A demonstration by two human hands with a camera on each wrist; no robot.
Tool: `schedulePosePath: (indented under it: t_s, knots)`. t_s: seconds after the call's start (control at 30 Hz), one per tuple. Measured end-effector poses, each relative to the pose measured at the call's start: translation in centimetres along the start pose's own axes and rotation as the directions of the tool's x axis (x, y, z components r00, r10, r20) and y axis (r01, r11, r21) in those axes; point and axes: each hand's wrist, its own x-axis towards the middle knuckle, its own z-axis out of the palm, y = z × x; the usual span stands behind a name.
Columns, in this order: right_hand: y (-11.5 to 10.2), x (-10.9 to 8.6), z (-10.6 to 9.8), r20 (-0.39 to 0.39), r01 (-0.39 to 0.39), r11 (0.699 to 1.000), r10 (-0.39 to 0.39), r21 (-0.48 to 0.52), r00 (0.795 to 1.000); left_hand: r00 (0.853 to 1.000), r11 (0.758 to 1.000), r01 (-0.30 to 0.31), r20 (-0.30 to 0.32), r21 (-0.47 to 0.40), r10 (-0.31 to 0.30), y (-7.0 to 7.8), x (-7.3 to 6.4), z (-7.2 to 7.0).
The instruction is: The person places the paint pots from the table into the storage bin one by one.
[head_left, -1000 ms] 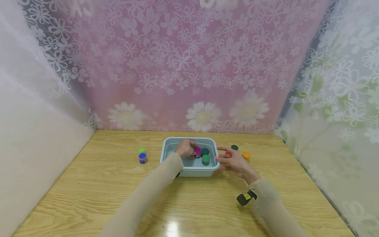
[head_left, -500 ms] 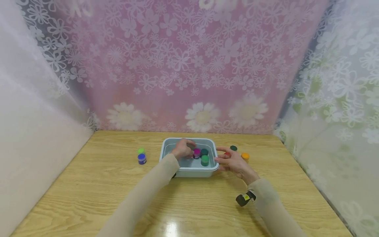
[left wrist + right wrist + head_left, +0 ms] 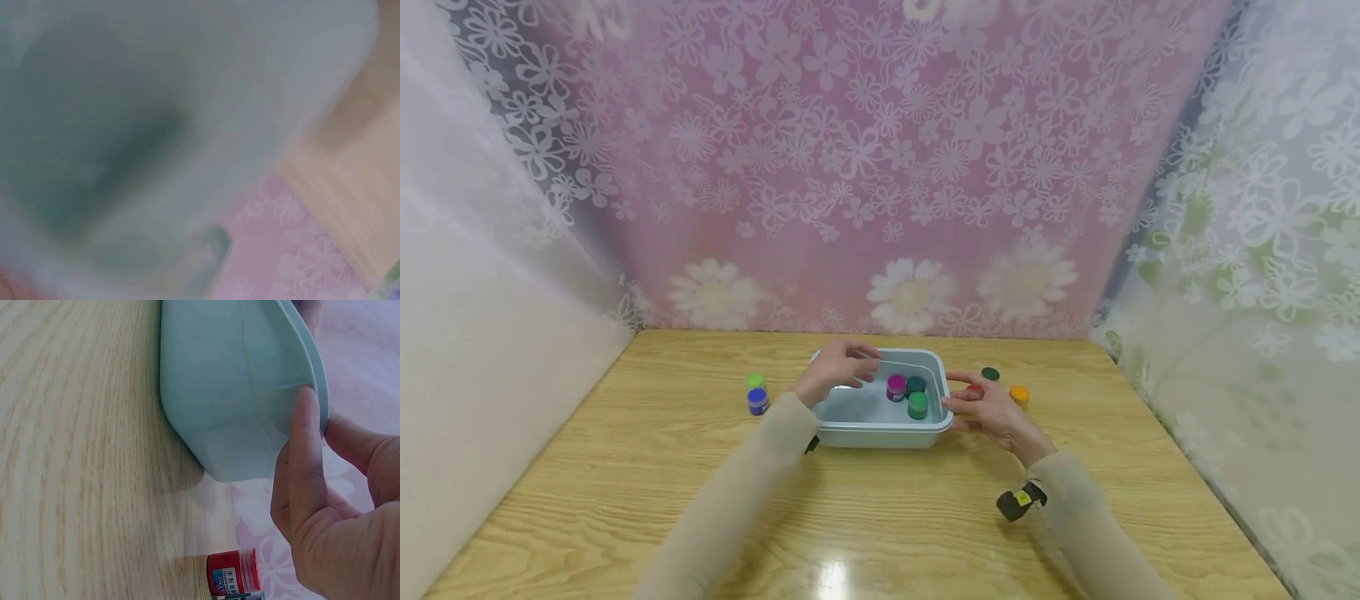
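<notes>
A pale blue-grey plastic basin (image 3: 872, 437) stands on the wooden table. Inside, toward its right end, sit a magenta-lidded paint jar (image 3: 897, 388), a dark teal one (image 3: 915, 385) and a green one (image 3: 917, 407). Over the basin's left end hovers my left hand (image 3: 833, 372), fingers spread loosely and holding nothing. My right hand (image 3: 996, 413) grips the basin's right rim, fingers against the outer wall and thumb at the edge. Just beyond it is a red paint jar (image 3: 230, 573), partly hidden by the fingers in the head view. The left wrist view is blurred, mostly basin wall.
Left of the basin, a blue jar (image 3: 757, 402) stands in front of a light green jar (image 3: 756, 381). Past the right hand are a dark green jar (image 3: 990, 374) and an orange jar (image 3: 1019, 395). A flowered pink curtain (image 3: 880, 167) hangs behind the table.
My left hand has let go of the magenta jar, leaving it in the basin, and moved up and left. The right hand has kept its hold on the rim.
</notes>
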Motion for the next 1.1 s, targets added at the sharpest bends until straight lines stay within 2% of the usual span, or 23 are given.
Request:
schedulePosePath:
  t_s: [0.1, 0.23, 0.47, 0.67, 0.9, 1.1]
  knots:
    - [0.0, -0.1, 0.0, 0.003, 0.002, 1.0, -0.002, 0.006, 1.0, 1.0, 1.0, -0.006, -0.001, -0.002, 0.006, 0.5, -0.4, -0.8]
    - [0.0, -0.2, -0.1, 0.008, 0.01, 1.0, -0.01, 0.007, 1.0, 1.0, 0.999, -0.013, -0.008, 0.037, 0.014, 0.9, -1.0, -1.8]
    - [0.0, 0.0, -0.2, 0.022, 0.014, 1.0, -0.015, 0.011, 1.0, 0.997, 0.994, -0.074, -0.016, 0.083, 0.075, 0.7, -1.7, -3.9]
    - [-0.1, 0.1, 0.0, 0.024, 0.009, 1.0, -0.009, 0.004, 1.0, 0.995, 0.99, -0.096, 0.001, 0.108, 0.096, -0.2, -2.8, -6.2]
    - [0.0, 0.2, 0.1, 0.022, 0.01, 1.0, -0.01, 0.013, 1.0, 0.996, 0.988, -0.084, -0.01, 0.132, 0.086, -1.9, -3.2, -8.4]
    - [0.2, 0.3, 0.0, 0.02, -0.002, 1.0, 0.001, 0.03, 1.0, 0.998, 0.991, -0.065, -0.004, 0.118, 0.066, -3.2, -3.7, -10.1]
